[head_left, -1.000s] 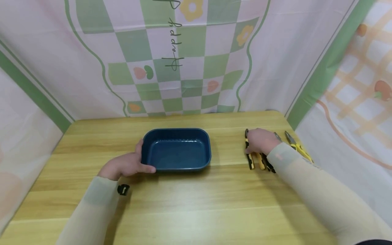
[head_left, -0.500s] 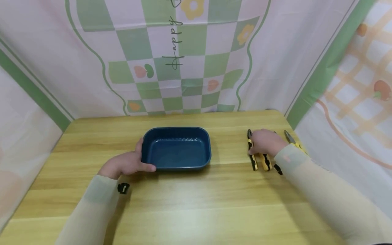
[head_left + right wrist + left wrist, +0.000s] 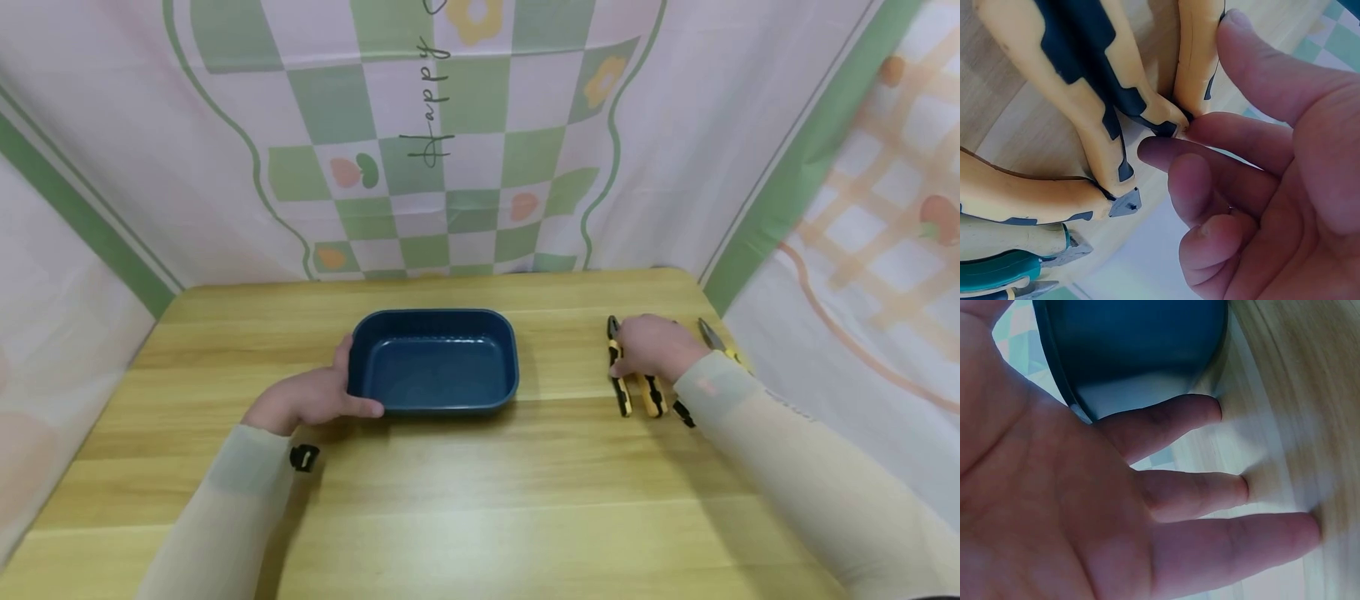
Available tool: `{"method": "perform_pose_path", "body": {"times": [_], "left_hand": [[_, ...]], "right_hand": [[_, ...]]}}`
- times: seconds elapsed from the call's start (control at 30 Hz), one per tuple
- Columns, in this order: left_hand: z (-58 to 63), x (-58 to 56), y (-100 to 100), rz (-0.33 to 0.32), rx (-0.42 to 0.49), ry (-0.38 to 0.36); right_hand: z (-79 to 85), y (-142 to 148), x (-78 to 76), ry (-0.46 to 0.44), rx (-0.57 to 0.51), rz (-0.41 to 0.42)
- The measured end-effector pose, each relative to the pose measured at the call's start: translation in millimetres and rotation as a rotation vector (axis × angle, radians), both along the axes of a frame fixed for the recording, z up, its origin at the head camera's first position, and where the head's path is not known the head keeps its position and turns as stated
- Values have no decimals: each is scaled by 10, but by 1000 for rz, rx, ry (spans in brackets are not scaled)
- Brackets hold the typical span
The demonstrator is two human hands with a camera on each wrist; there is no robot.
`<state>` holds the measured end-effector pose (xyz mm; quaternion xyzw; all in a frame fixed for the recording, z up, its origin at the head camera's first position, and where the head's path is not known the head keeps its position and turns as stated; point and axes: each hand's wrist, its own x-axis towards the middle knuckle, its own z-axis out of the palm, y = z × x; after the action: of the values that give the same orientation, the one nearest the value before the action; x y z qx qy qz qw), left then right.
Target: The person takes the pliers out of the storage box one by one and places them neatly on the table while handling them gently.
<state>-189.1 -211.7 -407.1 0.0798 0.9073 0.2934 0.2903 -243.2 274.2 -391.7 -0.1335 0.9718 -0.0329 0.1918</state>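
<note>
My left hand (image 3: 318, 398) rests at the left end of a dark blue rectangular dish (image 3: 433, 375), its thumb along the near rim. In the left wrist view, straight fingers (image 3: 1235, 550) extend beside the dish wall toward the tabletop. My right hand (image 3: 652, 343) is over several hand tools and pinches the leftmost pliers (image 3: 621, 396), which have yellow-and-black handles. In the right wrist view, the thumb lies along one side of a yellow handle (image 3: 1196, 56) and a forefinger meets its lower end; the other fingers curl loosely. The hand hides parts of the tools.
Another yellow-black handle (image 3: 652, 397) lies just right of the pinched pliers. At the far right is a yellow-handled tool with grey jaws (image 3: 711, 335). Teal handles (image 3: 1007, 272) show in the right wrist view. A patterned curtain (image 3: 468, 208) hangs behind the wooden table (image 3: 450, 517).
My right hand has shifted slightly right, and the pliers under it have slid right too. My left hand stays at the dish.
</note>
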Motion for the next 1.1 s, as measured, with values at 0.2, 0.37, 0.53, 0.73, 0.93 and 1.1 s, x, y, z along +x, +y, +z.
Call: {"method": "perform_pose_path", "body": {"times": [0.2,0.37,0.53,0.73,0.93,1.1], "left_hand": [[-6,11,5,2,-1,-12],[-4,10,9,3,-12,1],[-3,6,-4,-3,-9,0],[11,-9,-8,-4,2,-4],[10,-3,3,-10,7,-4],[5,2,9,-12,16,7]], "right_hand": [[-8,-9,-6,-16,8,-18],[-15,-10,-5,-17,10,-28],[-8,-15,-5,-17,1,-24],[10,-20,-15,-9,-1,-23],[3,-21,-21,-21,10,-13],[-12,-13,-24,-17,10,-14]]}}
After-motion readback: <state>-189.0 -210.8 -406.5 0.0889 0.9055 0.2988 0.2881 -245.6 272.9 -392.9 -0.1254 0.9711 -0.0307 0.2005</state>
